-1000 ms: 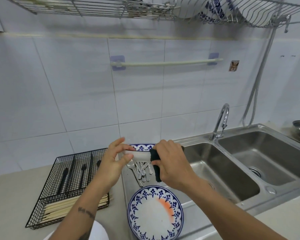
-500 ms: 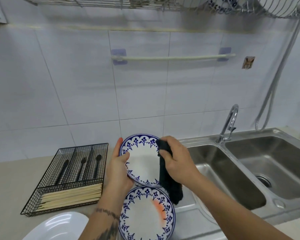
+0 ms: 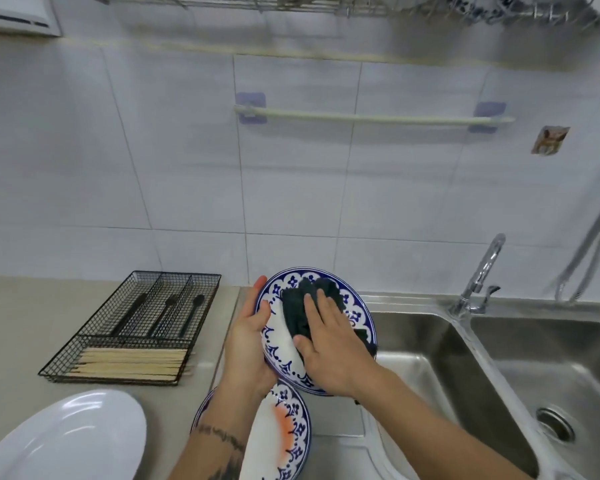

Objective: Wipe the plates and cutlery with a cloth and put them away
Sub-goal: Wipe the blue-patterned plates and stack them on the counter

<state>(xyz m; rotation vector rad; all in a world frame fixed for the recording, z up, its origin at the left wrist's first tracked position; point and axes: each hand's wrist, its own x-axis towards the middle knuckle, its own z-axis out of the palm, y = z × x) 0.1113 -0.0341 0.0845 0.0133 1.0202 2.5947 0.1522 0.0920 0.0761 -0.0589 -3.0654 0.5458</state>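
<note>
Beige counter (image 3: 21,320), tiled wall, wire tray (image 3: 132,327) holding chopsticks (image 3: 132,363), my left hand (image 3: 246,344) gripping plate (image 3: 281,348), right hand (image 3: 333,348) flat on cloth (image 3: 305,306).

A home kitchen: tiled wall (image 3: 187,150), steel double sink (image 3: 499,358) with tap (image 3: 482,271), dish rack (image 3: 326,3) overhead, cutlery basket (image 3: 136,327).

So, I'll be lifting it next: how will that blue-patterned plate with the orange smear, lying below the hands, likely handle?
The lower plate looks glazed ceramic: probably stiff, fairly heavy for its size, and breakable if knocked on the steel sink. Its glossy surface may be slippery, more so near the orange smear. Lying flat, it seems unlikely to roll or tip.
</note>
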